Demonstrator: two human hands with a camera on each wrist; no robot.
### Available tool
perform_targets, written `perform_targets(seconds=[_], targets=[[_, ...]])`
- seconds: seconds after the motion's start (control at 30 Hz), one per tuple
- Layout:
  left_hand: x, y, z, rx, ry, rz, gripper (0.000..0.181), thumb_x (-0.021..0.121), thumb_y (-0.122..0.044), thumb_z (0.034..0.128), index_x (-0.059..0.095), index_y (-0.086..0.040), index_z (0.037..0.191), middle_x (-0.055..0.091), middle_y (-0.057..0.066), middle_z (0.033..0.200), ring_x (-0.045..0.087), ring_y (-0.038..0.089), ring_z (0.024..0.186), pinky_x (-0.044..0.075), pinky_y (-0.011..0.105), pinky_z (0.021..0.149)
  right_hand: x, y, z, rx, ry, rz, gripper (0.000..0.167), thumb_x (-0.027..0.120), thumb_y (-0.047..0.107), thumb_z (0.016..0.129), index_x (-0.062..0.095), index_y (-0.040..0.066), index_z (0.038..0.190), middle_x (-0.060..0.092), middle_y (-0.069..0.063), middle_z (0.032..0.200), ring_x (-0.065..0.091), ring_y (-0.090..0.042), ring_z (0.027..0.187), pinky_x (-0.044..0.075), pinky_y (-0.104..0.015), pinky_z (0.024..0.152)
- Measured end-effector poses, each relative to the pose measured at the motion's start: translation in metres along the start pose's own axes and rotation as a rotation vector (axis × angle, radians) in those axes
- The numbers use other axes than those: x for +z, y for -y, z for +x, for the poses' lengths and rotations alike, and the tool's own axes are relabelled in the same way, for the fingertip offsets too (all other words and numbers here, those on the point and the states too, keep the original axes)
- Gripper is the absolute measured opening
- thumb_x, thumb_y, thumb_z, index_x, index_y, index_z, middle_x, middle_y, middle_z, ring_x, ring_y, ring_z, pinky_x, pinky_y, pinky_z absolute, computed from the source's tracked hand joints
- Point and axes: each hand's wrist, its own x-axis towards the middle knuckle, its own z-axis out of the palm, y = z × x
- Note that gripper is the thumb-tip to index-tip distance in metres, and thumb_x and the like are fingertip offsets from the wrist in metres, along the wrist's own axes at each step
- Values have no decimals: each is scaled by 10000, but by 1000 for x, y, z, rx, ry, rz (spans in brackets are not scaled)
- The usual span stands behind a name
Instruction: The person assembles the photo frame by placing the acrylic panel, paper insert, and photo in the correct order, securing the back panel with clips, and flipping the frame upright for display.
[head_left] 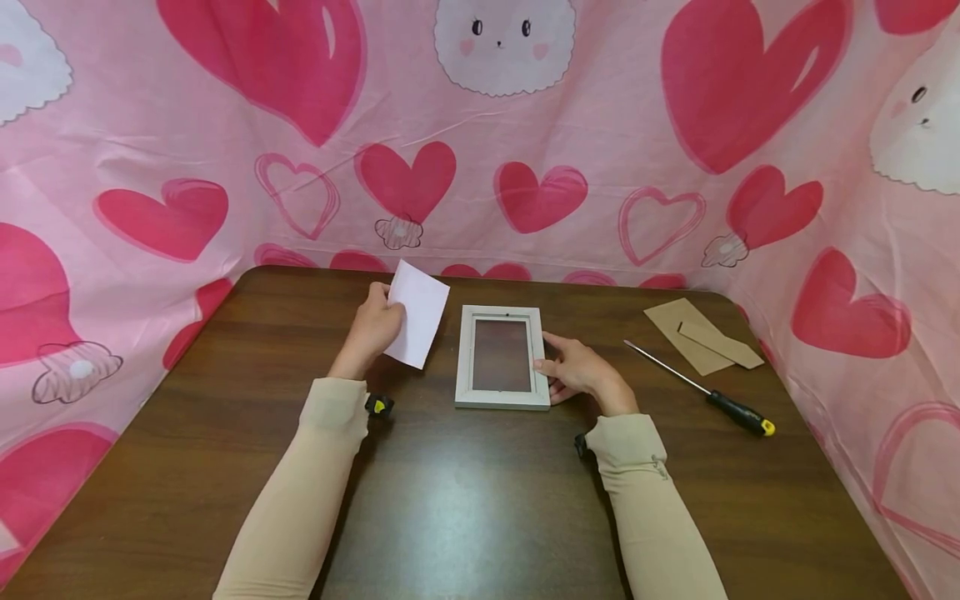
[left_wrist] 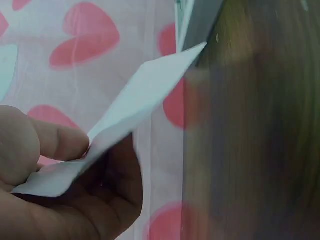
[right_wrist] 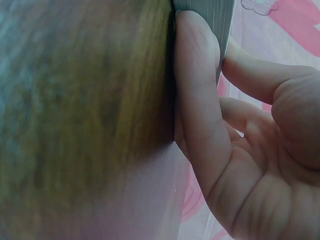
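In the head view my left hand [head_left: 377, 323] pinches a sheet of white paper [head_left: 420, 312] between thumb and fingers, raised over the table. The left wrist view shows the paper [left_wrist: 145, 90] bent slightly where the thumb presses it. A white picture frame [head_left: 465, 358] lies flat just right of the paper, a dark pane inside its border. At its right edge, my right hand [head_left: 581, 372] holds the frame, thumb on top and fingers along the outer side. Close up in the right wrist view, a finger [right_wrist: 200, 95] lies against the frame's side [right_wrist: 206, 15].
To the right on the brown wooden table [head_left: 435, 500] lies a screwdriver [head_left: 738, 411] with a black and yellow handle. Behind it are a brown cardboard piece [head_left: 675, 321] and a narrower strip [head_left: 723, 346] overlapping it. Pink heart-patterned cloth [head_left: 465, 117] borders the table's back and sides.
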Motion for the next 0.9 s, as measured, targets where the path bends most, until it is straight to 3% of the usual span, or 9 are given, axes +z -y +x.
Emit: perform_targets(seconds=[0.23,0.53,0.77,0.9], targets=[[22,-10,-7,-20,82,-84,430,473,-215,1083,369,-15,1448,519,256,1397,570,406,1203,529,577,1003,-1,0,-1,0,4,-3,767,644,149,1072,210,90,1701,600,-180,937,675,-208,664,632,-386,641],[47,-17,-13,-27,116,-121,440,563,-182,1027,446,-31,1423,561,208,1307,600,341,1121,580,455,937,-1,0,-1,-1,7,8,759,635,133,1076,207,84,1700,599,-180,941,675,-210,662,633,-391,638],[67,-19,-18,5,170,-150,591,595,-71,999,335,-40,1529,581,230,1284,623,338,1071,571,460,943,-1,1,0,9,6,-2,765,643,147,1073,211,96,1702,595,-189,965,670,-216,671,633,-389,645],[77,-19,-20,24,178,-115,742,641,-24,968,231,-86,1584,606,218,1215,616,317,996,539,428,908,-2,1,0,13,9,-5,774,645,153,1072,202,98,1704,593,-191,965,669,-216,675,633,-385,649]])
